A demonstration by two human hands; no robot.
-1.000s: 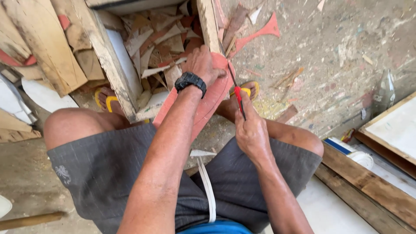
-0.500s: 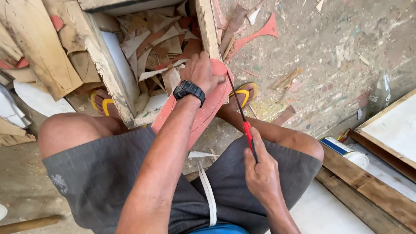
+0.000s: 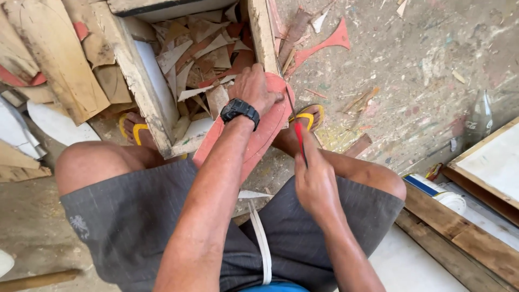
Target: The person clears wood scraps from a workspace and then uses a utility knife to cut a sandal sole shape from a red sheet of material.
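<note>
This is a rough woodworking workshop, worked at floor level. The concrete floor (image 3: 432, 70) beyond the right hand (image 3: 316, 181) is spattered with old paint in many colours and strewn with splinters and small offcuts. Just ahead of the left hand (image 3: 257, 89) stands an open wooden crate (image 3: 146, 92) packed with thin scraps of plywood, some painted red. Farther to the left of that hand, cut boards (image 3: 59, 65) lie piled loosely. To the right of the right hand lie framed white panels (image 3: 494, 162) and planks, with a paint tin (image 3: 432, 189) beside them and a clear glass bottle (image 3: 478, 116) standing on the floor.
</note>
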